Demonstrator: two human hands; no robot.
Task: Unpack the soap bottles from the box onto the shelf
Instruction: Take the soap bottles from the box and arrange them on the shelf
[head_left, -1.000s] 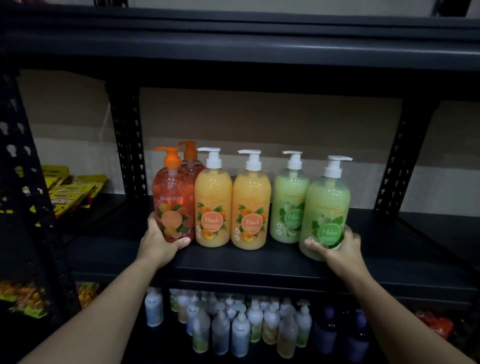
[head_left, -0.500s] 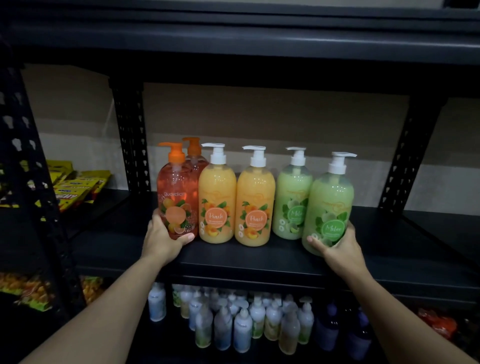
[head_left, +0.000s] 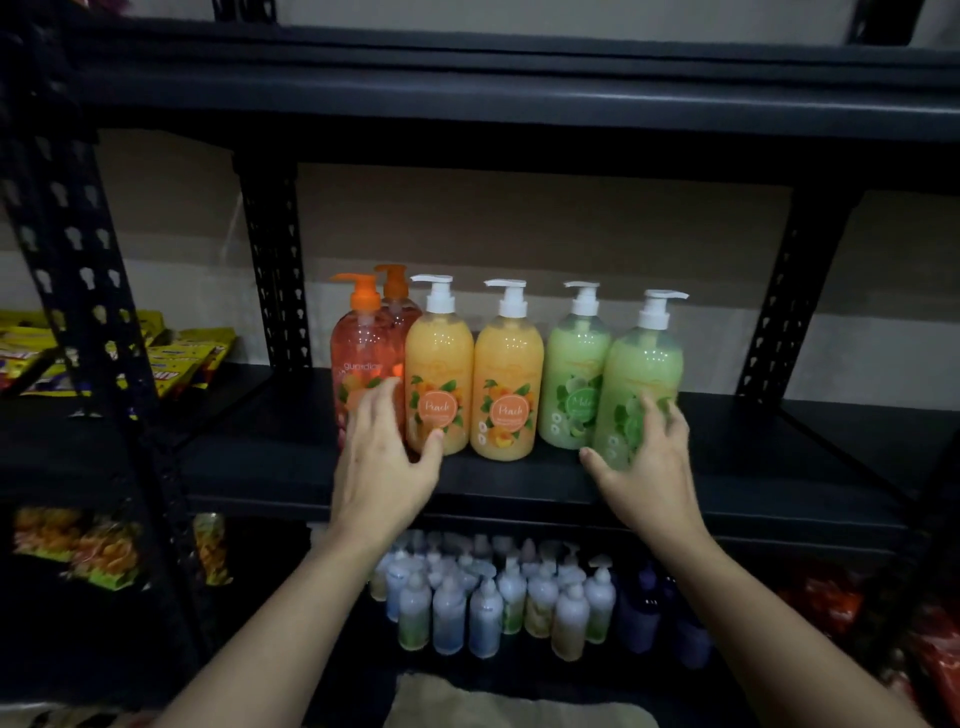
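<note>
Several pump soap bottles stand in a row on the black shelf (head_left: 519, 483): two red-orange bottles (head_left: 363, 353) at the left, two peach bottles (head_left: 506, 379) in the middle, two green bottles (head_left: 641, 374) at the right. My left hand (head_left: 382, 462) hovers in front of the front red-orange bottle, fingers spread and straight, holding nothing. My right hand (head_left: 649, 467) is spread in front of the rightmost green bottle, fingers loose on or just off its label. A flap of the cardboard box (head_left: 519, 706) shows at the bottom edge.
Black perforated uprights (head_left: 275, 270) frame the bay. The lower shelf holds several small pump bottles (head_left: 488, 608). Yellow snack packs (head_left: 176, 358) lie on the shelf to the left. Bare shelf surface lies right of the green bottles.
Both hands have let go of the end bottles and drawn back towards me with fingers spread. The bottles stand as they were.
</note>
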